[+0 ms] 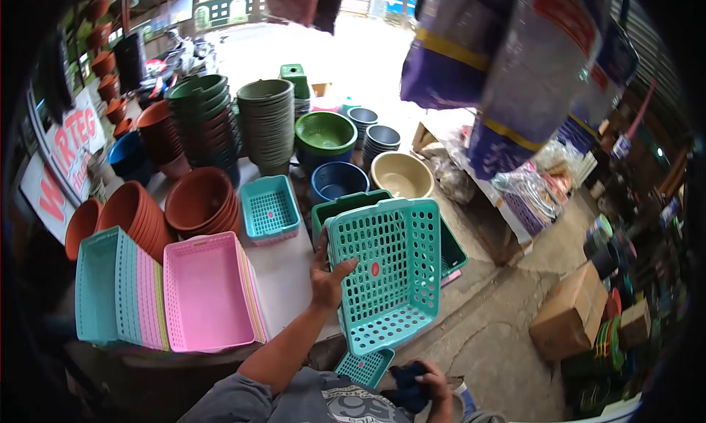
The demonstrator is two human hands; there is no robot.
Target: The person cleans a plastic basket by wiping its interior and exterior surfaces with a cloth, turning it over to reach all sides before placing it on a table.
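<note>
My left hand (329, 282) grips the left rim of a teal plastic basket (382, 268), thumb on the inside. The basket is tilted up, its perforated base facing me, with a small red sticker on it. Low in front of my body, my right hand (435, 386) is closed on a dark cloth (409, 385). A smaller teal basket (366, 365) shows below the held one, close to my shirt. Dark green containers (454, 250) are partly hidden behind the held basket.
Nested pink baskets (206, 294) and teal baskets (110, 290) stand on the table's left, near terracotta-coloured pots (202, 198). Stacked pots (265, 121) and a beige basin (402, 174) stand farther back. Plastic-wrapped goods (529, 70) hang overhead. A cardboard box (568, 309) sits at right.
</note>
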